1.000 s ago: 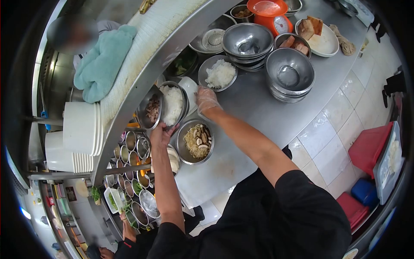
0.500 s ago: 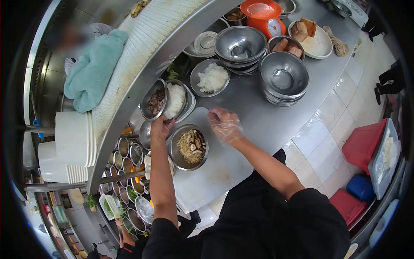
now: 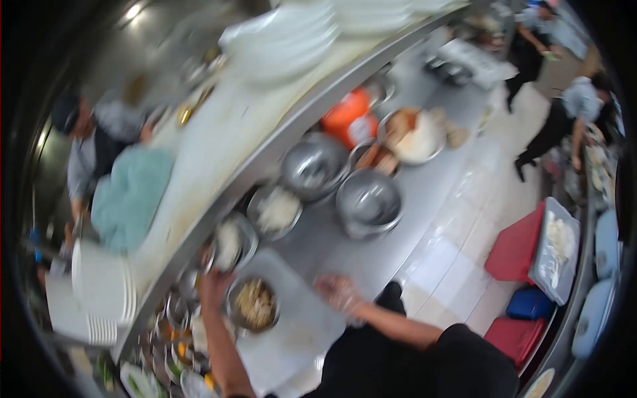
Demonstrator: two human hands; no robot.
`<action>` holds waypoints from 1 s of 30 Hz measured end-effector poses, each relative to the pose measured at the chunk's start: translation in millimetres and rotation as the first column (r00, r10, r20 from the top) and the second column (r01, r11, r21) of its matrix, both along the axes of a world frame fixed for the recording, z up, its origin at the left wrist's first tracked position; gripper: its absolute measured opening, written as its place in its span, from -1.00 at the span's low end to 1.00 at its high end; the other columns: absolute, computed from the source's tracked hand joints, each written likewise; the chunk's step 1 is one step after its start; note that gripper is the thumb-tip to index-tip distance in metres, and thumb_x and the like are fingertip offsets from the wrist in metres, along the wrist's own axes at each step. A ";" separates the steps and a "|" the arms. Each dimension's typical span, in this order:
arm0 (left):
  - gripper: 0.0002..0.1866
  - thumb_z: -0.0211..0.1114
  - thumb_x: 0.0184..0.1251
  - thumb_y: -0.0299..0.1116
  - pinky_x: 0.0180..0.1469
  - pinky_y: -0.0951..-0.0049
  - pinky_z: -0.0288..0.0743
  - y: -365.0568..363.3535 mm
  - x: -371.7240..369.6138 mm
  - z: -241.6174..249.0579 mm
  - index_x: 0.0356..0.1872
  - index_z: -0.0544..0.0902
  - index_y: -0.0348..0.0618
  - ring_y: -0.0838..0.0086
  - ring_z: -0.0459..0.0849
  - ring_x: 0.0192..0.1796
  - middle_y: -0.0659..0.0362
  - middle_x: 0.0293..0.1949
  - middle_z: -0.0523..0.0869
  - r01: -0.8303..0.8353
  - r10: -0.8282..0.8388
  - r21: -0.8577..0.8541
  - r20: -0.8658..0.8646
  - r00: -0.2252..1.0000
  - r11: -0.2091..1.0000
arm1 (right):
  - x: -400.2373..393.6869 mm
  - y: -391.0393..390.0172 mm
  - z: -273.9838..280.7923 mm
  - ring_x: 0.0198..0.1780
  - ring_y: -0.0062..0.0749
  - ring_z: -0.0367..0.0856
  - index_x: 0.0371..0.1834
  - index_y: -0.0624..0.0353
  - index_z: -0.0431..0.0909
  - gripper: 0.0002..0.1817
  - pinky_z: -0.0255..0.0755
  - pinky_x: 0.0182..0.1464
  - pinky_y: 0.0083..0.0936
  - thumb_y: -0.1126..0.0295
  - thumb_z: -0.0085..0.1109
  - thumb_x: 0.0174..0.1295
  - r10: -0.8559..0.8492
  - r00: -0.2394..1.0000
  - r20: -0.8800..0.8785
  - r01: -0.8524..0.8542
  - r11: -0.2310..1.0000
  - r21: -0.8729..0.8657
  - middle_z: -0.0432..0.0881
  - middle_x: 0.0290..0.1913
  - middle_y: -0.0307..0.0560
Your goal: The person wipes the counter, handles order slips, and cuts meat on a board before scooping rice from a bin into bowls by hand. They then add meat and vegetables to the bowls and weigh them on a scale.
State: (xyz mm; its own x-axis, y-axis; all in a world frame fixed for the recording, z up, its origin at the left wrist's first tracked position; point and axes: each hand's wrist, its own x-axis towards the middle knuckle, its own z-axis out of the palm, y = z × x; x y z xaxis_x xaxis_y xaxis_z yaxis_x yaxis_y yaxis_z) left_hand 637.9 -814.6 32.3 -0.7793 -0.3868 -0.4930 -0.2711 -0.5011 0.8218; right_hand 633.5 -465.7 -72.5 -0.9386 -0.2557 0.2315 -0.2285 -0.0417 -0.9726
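My left hand [image 3: 213, 286] is closed at the near rim of a small metal bowl [image 3: 207, 255] at the shelf's edge, though blur hides the fingertips. Beside that bowl is a metal bowl of white rice [image 3: 229, 243]. Just right of my left wrist, a metal bowl [image 3: 230, 306] holding bean sprouts and sliced mushrooms [image 3: 256, 302] rests on a white cutting board [image 3: 298, 331]. My right hand [image 3: 338, 293], in a clear plastic glove, hovers over the board's right side with loosely extended fingers and nothing visible in it.
Another rice bowl [image 3: 277, 211], stacked metal bowls [image 3: 369, 202], an orange scale [image 3: 350, 119] and a plate of meat [image 3: 421, 138] line the steel counter. White dishes [image 3: 279, 43] stand on the raised shelf. A person [image 3: 99, 142] works across it; two others stand at upper right.
The view has swung, so the counter appears lower and further left, and it is now blurred. More people show. My hands keep roughly the same places beside the sprout bowl.
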 end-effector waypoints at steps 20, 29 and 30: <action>-0.70 0.12 0.37 -0.31 -0.32 0.41 0.58 440.1 -56.8 66.1 -0.10 0.52 -0.41 0.35 0.68 -0.34 -0.01 -0.31 0.67 0.608 -0.595 -0.321 0.150 0.790 0.726 | -91.3 315.6 96.5 -0.01 -0.56 0.48 0.11 0.20 0.45 -0.60 0.40 0.03 -0.61 0.17 0.07 0.32 0.318 0.793 0.520 -0.235 0.946 -0.221 0.55 -0.04 -0.15; -0.73 0.05 0.43 -0.31 -0.16 0.49 0.52 590.2 -130.9 13.8 -0.04 0.54 -0.30 0.52 0.63 -0.22 0.17 -0.20 0.66 0.718 -0.750 -0.300 0.013 0.661 0.628 | -132.9 420.7 128.0 0.23 -0.43 0.33 0.31 0.08 0.28 -0.43 0.30 0.18 -0.44 0.06 0.07 0.30 0.571 0.620 0.539 -0.220 0.785 -0.579 0.37 0.23 -0.19; -0.73 0.03 0.44 -0.31 -0.20 0.52 0.50 596.6 -138.8 12.9 -0.06 0.56 -0.29 0.55 0.62 -0.25 0.19 -0.23 0.67 0.712 -0.740 -0.278 0.010 0.673 0.644 | -140.6 426.3 133.1 0.25 -0.43 0.31 0.32 0.10 0.27 -0.41 0.28 0.20 -0.45 0.07 0.08 0.30 0.590 0.604 0.536 -0.225 0.771 -0.596 0.36 0.24 -0.19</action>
State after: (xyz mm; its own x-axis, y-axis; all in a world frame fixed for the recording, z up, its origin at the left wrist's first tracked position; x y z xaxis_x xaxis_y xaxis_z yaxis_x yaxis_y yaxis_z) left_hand 499.1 -217.9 45.2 -0.8981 0.2316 -0.3738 -0.3758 0.0371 0.9260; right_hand 492.9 -39.3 60.6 -0.6862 -0.6959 -0.2118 0.6150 -0.3996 -0.6798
